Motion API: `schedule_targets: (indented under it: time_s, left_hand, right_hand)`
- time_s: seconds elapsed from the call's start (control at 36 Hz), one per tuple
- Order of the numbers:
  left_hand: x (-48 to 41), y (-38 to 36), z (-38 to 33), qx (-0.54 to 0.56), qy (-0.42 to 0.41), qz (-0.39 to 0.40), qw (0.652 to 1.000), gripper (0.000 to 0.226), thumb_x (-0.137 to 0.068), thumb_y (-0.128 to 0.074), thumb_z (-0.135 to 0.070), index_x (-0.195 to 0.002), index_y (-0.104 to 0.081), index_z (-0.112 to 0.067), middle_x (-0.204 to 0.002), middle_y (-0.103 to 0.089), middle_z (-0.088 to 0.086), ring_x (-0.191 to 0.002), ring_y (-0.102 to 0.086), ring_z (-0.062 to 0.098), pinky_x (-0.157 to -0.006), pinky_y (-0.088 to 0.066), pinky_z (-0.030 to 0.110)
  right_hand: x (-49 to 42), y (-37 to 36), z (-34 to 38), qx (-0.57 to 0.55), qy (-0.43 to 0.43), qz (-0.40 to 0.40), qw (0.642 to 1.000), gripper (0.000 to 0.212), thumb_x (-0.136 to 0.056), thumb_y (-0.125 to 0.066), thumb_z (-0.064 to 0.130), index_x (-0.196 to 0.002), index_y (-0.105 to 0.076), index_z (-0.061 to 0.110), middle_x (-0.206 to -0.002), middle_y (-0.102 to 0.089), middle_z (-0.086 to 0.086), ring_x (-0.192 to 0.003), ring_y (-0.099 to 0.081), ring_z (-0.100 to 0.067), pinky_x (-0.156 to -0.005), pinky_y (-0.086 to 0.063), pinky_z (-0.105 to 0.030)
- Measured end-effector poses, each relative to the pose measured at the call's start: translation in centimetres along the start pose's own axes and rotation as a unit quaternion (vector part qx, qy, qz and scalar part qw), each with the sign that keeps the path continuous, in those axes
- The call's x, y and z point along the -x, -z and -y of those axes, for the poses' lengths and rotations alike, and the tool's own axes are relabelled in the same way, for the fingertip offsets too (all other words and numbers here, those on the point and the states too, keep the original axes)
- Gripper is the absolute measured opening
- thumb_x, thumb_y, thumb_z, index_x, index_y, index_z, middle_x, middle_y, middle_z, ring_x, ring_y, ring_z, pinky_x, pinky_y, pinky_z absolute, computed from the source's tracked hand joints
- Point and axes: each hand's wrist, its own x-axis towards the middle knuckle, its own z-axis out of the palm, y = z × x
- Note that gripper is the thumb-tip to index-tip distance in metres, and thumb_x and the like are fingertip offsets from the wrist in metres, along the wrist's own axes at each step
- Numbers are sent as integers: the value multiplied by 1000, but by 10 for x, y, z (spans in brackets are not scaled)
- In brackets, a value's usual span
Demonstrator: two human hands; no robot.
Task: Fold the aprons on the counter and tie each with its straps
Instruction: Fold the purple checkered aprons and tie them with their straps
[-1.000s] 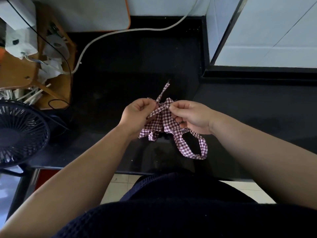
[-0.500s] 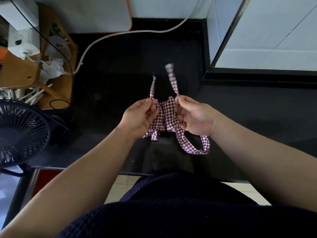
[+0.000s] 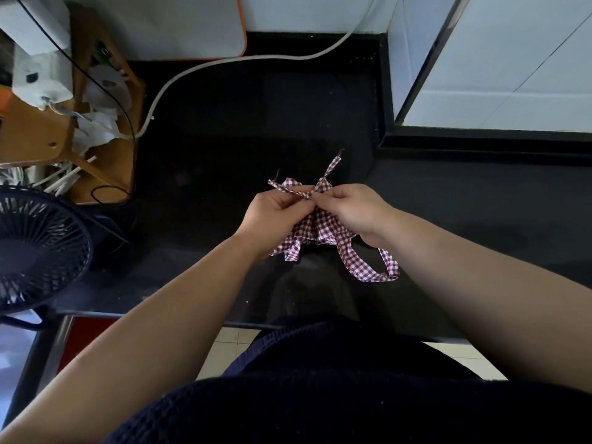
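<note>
A small folded apron (image 3: pixel 315 230) of maroon-and-white check cloth is held over the black counter (image 3: pixel 224 149), in the middle of the head view. My left hand (image 3: pixel 272 219) pinches one strap near the crossing of the two straps. My right hand (image 3: pixel 355 209) pinches the other strap right beside it. The two strap ends (image 3: pixel 331 166) stick out crossed, one to the upper left and one to the upper right. A loop of strap (image 3: pixel 374 272) hangs below my right wrist. The middle of the bundle is hidden behind my fingers.
A dark fan (image 3: pixel 35 248) stands at the left counter edge. Behind it is a wooden rack (image 3: pixel 105 149) with white clutter and a black wire. A white cable (image 3: pixel 243 59) curves along the back. A white tiled wall (image 3: pixel 499 75) rises at the right.
The two strap ends stood upright and apart half a second ago; now they are crossed and pulled low, with both hands brought together at the crossing.
</note>
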Motion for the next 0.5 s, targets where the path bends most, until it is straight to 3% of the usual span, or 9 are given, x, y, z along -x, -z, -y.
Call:
schedule_targets:
  time_s: [0.11,0.19,0.28,0.33,0.36,0.42,0.5]
  left_hand:
    - [-1,3,-2,79,20,-10,997,16,-90,-62,-6,-86,-74,-17,-85,-75,-1,-86,-71,11,-77,-54,19]
    - [-2,5,-4,105,25,9,994,21,-91,-59,-2,-83,-73,-15,-80,-75,-2,-82,-70,9,-74,-54,17]
    - [-2,7,-6,56,22,50,997,17,-92,-58,-3,-89,-72,-12,-86,-74,1,-86,-70,10,-78,-55,20]
    - [-5,9,-7,10,17,57,998,14,-92,-59,-6,-94,-72,-12,-93,-74,6,-91,-70,14,-84,-55,24]
    - [-6,10,-7,-9,13,57,998,15,-92,-61,-7,-92,-73,-15,-94,-74,6,-93,-70,16,-85,-55,25]
    - [-8,12,-7,-29,6,54,998,19,-90,-63,-9,-86,-74,-23,-90,-75,0,-91,-70,15,-82,-55,22]
    - [-10,13,-9,-35,4,47,998,17,-88,-66,-10,-85,-74,-24,-87,-75,-3,-86,-69,13,-78,-56,20]
  right_hand:
    - [-3,6,1,0,-24,44,999,12,-91,-60,26,-90,-70,19,-100,-68,1,-97,-61,-11,-86,-45,-24]
    - [-5,14,3,-28,-66,39,997,25,-91,-56,32,-96,-69,11,-91,-66,-5,-89,-59,-20,-84,-45,-31]
    - [-5,21,7,18,-58,89,994,53,-81,-60,57,-112,-64,14,-110,-63,-1,-106,-56,-20,-98,-43,-38]
    - [-2,23,10,49,-48,131,989,61,-66,-67,61,-107,-66,16,-111,-63,4,-111,-54,-16,-103,-42,-39]
    - [-1,23,11,80,-36,138,987,54,-68,-69,57,-103,-68,15,-106,-66,5,-107,-57,-13,-98,-44,-34]
    - [-1,23,12,182,-3,121,976,31,-79,-69,46,-80,-67,16,-81,-64,7,-81,-59,-5,-72,-44,-21]
    - [-4,19,10,264,36,76,961,44,-86,-63,42,-57,-48,14,-53,-39,3,-48,-38,-9,-46,-27,-20]
